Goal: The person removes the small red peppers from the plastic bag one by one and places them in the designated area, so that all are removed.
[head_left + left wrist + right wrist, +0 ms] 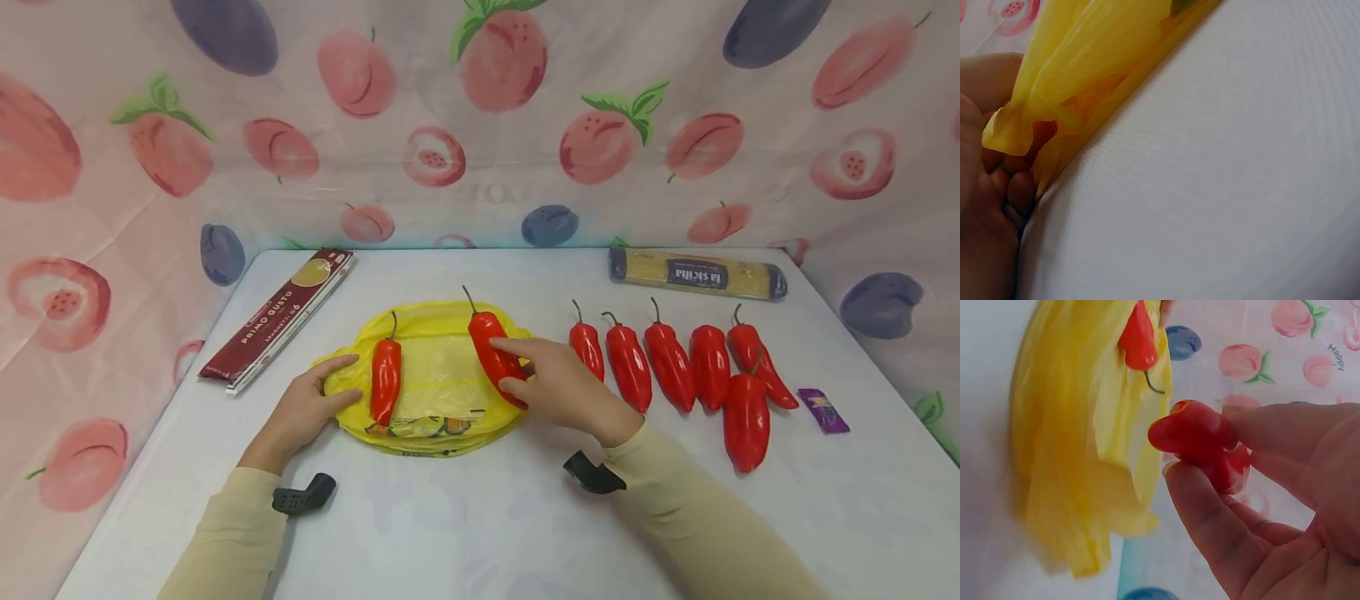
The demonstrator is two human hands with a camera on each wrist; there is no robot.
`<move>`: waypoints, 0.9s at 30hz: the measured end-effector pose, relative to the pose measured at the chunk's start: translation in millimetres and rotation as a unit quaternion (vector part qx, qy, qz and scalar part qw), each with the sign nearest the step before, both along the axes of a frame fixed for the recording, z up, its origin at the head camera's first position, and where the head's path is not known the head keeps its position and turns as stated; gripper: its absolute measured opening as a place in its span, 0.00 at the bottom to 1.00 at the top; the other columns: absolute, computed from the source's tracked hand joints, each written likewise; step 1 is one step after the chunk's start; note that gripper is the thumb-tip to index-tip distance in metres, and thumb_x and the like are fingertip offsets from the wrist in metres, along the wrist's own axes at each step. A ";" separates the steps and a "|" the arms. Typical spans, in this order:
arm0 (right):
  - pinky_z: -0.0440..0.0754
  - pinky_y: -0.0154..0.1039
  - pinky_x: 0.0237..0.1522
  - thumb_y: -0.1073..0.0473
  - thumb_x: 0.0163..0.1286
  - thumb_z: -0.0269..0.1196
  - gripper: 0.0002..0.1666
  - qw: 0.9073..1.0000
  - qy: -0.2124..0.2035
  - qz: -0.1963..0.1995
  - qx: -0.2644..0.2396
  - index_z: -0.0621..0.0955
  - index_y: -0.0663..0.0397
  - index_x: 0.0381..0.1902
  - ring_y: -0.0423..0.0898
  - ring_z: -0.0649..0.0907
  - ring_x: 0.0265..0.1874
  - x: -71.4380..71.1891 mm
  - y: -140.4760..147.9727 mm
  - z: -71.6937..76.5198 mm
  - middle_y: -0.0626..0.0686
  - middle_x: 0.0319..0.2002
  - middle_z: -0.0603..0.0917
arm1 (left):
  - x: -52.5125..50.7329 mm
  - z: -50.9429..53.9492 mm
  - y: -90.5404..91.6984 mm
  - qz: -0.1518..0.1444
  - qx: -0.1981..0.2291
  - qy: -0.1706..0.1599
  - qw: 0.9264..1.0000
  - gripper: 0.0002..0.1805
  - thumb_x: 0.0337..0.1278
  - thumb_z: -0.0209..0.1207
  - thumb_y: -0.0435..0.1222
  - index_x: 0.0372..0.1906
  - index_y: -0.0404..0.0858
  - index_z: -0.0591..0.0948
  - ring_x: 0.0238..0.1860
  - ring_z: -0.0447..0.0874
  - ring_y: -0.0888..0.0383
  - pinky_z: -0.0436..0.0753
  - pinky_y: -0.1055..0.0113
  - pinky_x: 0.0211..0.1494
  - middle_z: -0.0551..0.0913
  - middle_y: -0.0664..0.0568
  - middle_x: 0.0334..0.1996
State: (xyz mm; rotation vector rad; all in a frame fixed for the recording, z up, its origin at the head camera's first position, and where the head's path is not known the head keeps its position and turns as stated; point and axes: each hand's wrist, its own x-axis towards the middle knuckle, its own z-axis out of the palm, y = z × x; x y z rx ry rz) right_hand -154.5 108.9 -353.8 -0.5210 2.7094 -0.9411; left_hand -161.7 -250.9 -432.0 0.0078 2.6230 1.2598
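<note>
A yellow plastic bag (442, 367) lies on the table in the head view, with one red chili pepper (386, 379) on its left part. My left hand (303, 412) holds the left end of this bag; in the left wrist view, bunched yellow plastic (1016, 128) sits between thumb and curled fingers. Over the bag's right part, my right hand (566, 387) pinches a second red pepper (487, 337), its stem pointing up and away. The right wrist view shows this held pepper (1200, 434) between thumb and fingertips, apart from the bag (1066, 425).
Several more red peppers (667, 367) lie in a row to the right. A small purple packet (823, 411) is beside them. A dark red spaghetti pack (281, 321) lies at the back left, a clear pasta pack (697, 273) at the back right. Fruit-printed cloth rises behind.
</note>
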 end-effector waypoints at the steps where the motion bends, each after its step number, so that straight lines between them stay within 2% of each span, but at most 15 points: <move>1: 0.86 0.40 0.39 0.55 0.66 0.69 0.36 1.000 0.002 -0.004 0.003 0.73 0.45 0.72 0.51 0.79 0.50 1.7 5.5 0.8 0.53 0.56 0.80 | 0.3 0.3 0.1 0.000 0.000 -0.001 1.000 0.35 0.63 0.63 0.46 0.74 0.44 0.69 0.75 0.51 0.36 0.54 0.35 0.72 0.57 0.39 0.77; 8: 0.87 0.42 0.37 0.56 0.65 0.71 0.37 0.998 0.020 -0.039 0.033 0.73 0.47 0.71 0.54 0.80 0.48 14.9 40.1 5.5 0.55 0.55 0.81 | 0.6 1.1 0.0 0.000 0.000 -0.002 1.000 0.36 0.63 0.63 0.47 0.74 0.44 0.68 0.75 0.50 0.36 0.54 0.35 0.72 0.57 0.39 0.77; 12: 0.88 0.45 0.37 0.56 0.63 0.71 0.39 0.997 0.018 -0.062 0.037 0.73 0.48 0.71 0.56 0.79 0.50 24.3 57.6 3.9 0.57 0.55 0.81 | 0.4 0.9 -0.3 0.000 0.000 0.000 1.000 0.36 0.63 0.64 0.47 0.74 0.44 0.68 0.75 0.51 0.36 0.54 0.35 0.72 0.57 0.39 0.76; 17: 0.87 0.41 0.31 0.54 0.62 0.72 0.40 0.995 0.006 -0.091 0.037 0.73 0.49 0.72 0.56 0.81 0.46 37.1 77.6 1.1 0.58 0.51 0.82 | 0.1 0.2 -0.3 -0.002 -0.005 0.006 1.000 0.35 0.64 0.63 0.46 0.74 0.44 0.69 0.75 0.51 0.36 0.54 0.35 0.72 0.57 0.39 0.76; 22: 0.86 0.41 0.30 0.54 0.61 0.73 0.41 0.993 0.019 -0.111 0.042 0.73 0.51 0.71 0.57 0.81 0.45 47.8 96.7 -1.7 0.60 0.52 0.82 | 0.1 0.0 -0.3 0.003 -0.004 0.001 1.000 0.35 0.64 0.63 0.47 0.74 0.45 0.69 0.75 0.51 0.36 0.55 0.35 0.72 0.57 0.39 0.76; 27: 0.87 0.42 0.28 0.54 0.61 0.73 0.41 0.990 0.012 -0.129 0.046 0.72 0.53 0.71 0.59 0.82 0.46 56.0 112.8 -5.1 0.62 0.53 0.81 | -0.1 -1.1 -0.8 0.000 -0.005 0.003 1.000 0.35 0.64 0.63 0.48 0.74 0.45 0.69 0.75 0.51 0.36 0.55 0.35 0.72 0.57 0.39 0.76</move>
